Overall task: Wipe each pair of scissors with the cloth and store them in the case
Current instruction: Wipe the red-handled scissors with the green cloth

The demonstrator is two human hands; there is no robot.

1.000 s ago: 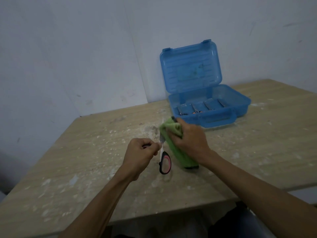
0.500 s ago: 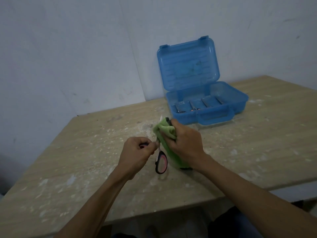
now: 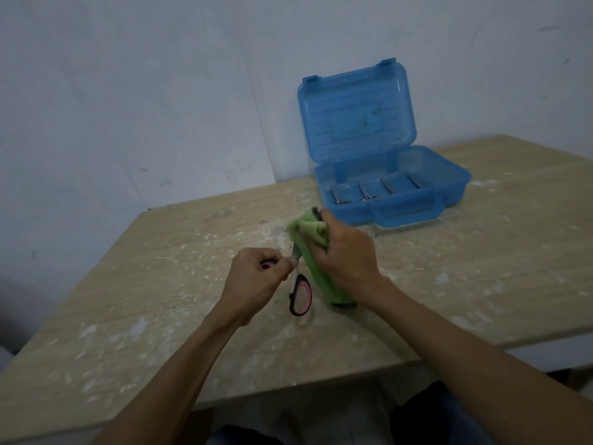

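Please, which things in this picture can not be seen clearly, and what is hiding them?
All in the head view:
- Blades of the scissors: mostly wrapped in the green cloth, which the right hand grips.
- One handle loop: mostly hidden inside the left hand.
- Metal items in the blue case: too small and blurred to count or identify.
- Dark tip at the cloth's lower end: unclear what it is.
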